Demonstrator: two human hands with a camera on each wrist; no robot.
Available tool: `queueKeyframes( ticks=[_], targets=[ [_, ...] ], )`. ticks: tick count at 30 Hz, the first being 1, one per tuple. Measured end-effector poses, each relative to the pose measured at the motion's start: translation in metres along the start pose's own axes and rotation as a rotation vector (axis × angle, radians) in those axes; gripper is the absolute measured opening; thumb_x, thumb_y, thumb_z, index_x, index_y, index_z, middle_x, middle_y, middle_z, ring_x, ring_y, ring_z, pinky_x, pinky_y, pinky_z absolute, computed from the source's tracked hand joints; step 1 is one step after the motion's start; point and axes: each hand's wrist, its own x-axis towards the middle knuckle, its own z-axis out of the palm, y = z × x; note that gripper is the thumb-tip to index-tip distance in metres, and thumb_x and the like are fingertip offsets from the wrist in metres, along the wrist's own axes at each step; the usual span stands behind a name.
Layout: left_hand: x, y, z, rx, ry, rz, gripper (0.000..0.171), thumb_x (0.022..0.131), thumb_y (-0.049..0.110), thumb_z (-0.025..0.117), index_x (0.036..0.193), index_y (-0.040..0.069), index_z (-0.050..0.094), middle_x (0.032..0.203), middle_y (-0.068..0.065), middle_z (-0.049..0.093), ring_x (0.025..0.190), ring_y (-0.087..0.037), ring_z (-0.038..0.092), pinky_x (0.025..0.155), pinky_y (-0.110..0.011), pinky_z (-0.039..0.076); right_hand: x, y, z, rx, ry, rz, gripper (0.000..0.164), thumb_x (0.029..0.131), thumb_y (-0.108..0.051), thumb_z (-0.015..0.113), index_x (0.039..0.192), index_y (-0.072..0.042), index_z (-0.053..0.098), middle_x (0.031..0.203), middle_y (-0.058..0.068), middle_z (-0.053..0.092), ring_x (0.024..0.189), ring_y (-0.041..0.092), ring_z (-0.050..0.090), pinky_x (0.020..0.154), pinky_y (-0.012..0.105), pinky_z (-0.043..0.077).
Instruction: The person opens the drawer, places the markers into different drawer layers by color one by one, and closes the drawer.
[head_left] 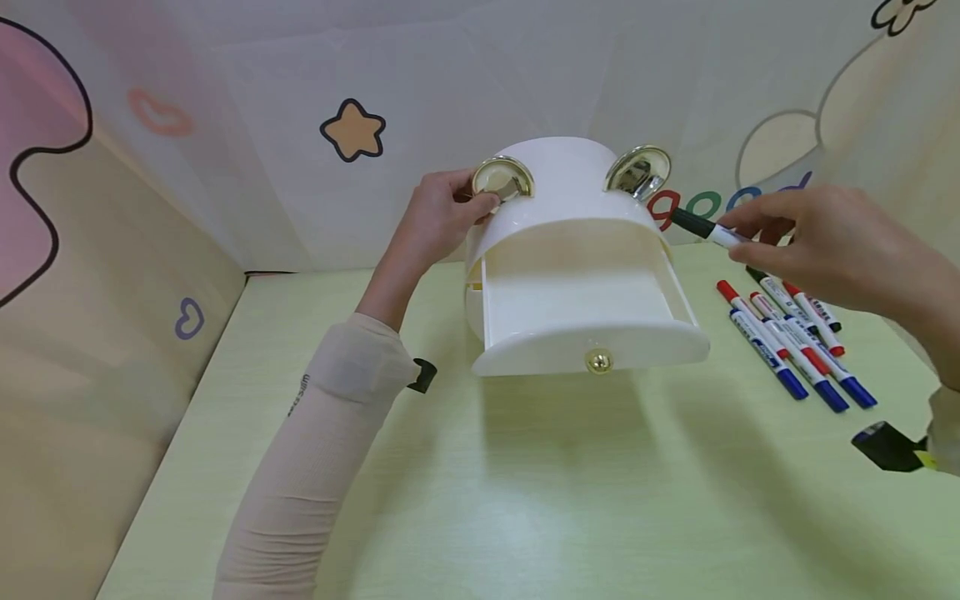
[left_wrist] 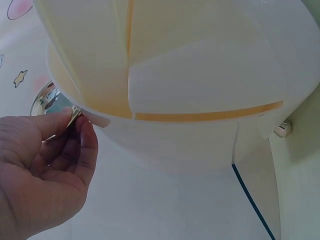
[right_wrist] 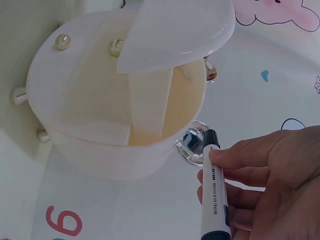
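Note:
A white rounded storage box (head_left: 558, 175) stands on the table with its upper drawer (head_left: 540, 354) pulled out; the drawer's inside looks bare. Two shiny gold discs like ears rise from its top. My left hand (head_left: 442, 218) pinches the left gold disc (head_left: 504, 177) between thumb and fingers, also seen in the left wrist view with the hand (left_wrist: 50, 172) at the box's edge. In my right hand (head_left: 847, 242) is a whiteboard marker (head_left: 693, 223) with a black cap, held beside the right gold disc (head_left: 639, 172). The right wrist view shows the marker (right_wrist: 215, 192) capped, its barrel white.
Several red, blue and black capped markers (head_left: 780, 354) lie in a loose pile on the pale green table (head_left: 525, 517), right of the box. A fabric backdrop (head_left: 420, 75) with printed shapes hangs close behind it. The open drawer juts toward me, with a gold knob (head_left: 599, 361).

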Motion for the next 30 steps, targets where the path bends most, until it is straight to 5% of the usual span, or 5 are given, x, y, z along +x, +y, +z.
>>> queueKeyframes(
  ticks=[22, 30],
  targets=[
    [-0.002, -0.002, -0.002, -0.001, 0.005, -0.015, 0.016, 0.102, 0.012, 0.065, 0.114, 0.003, 0.071, 0.096, -0.009, 0.066, 0.087, -0.017, 0.059, 0.079, -0.026, 0.049, 0.008, -0.043, -0.011, 0.001, -0.043, -0.170, 0.032, 0.093, -0.007, 0.077, 0.123, 0.000, 0.071, 0.093, 0.004, 0.069, 0.079, 0.024, 0.057, 0.053, 0.026, 0.044],
    [-0.001, -0.002, -0.002, 0.001, 0.005, -0.019, 0.016, 0.102, 0.012, 0.065, 0.113, 0.003, 0.071, 0.095, -0.008, 0.066, 0.087, -0.017, 0.059, 0.079, -0.026, 0.049, 0.012, -0.061, -0.009, 0.054, -0.098, -0.211, 0.030, 0.095, -0.009, 0.075, 0.125, -0.005, 0.071, 0.108, 0.008, 0.072, 0.073, 0.021, 0.055, 0.052, 0.028, 0.044]
  ],
)
